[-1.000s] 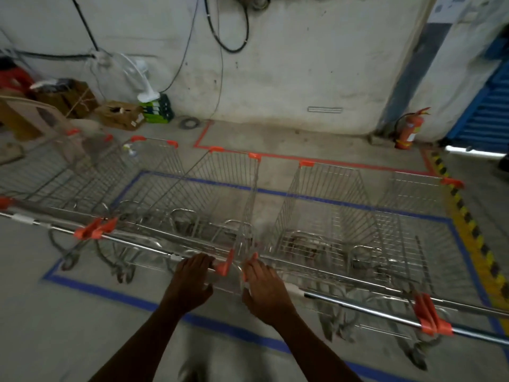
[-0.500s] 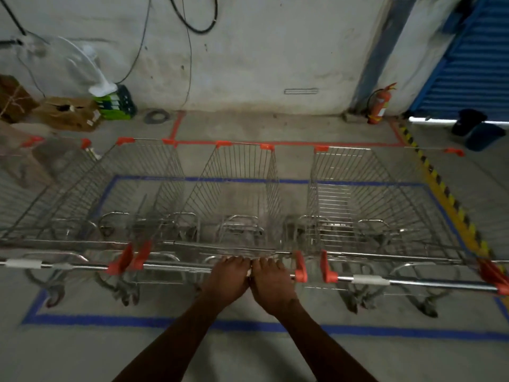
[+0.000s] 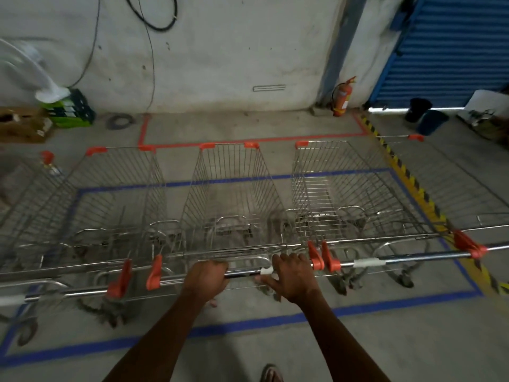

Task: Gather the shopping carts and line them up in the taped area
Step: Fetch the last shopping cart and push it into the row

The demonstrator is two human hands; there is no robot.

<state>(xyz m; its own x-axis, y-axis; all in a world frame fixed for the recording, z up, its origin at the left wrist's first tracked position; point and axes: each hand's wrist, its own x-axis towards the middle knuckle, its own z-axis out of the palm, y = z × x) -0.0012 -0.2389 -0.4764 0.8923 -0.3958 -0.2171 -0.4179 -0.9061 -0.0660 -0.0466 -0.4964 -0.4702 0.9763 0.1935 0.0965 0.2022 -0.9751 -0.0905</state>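
Shopping carts stand side by side in a row inside the blue tape rectangle, and the one I am working, the middle cart, sits between a left neighbour and a right neighbour, its basket pointing at the far wall. A second ago my hands were bunched where two handles met; half a second ago they sat together on one bar; now they have spread apart along the middle cart's handle. The left hand is curled round the bar, a firm grasp as far as I can see. The right hand lies over the bar near its white label with fingers draped and the thumb out, so I cannot tell whether it is really gripping or only resting. The row also reads straighter than it did, the orange handle ends nearly level across the line. I judge this cart is close to placed and only needs squaring. A further cart stands beyond the yellow-and-black floor stripe, likely next to fetch.
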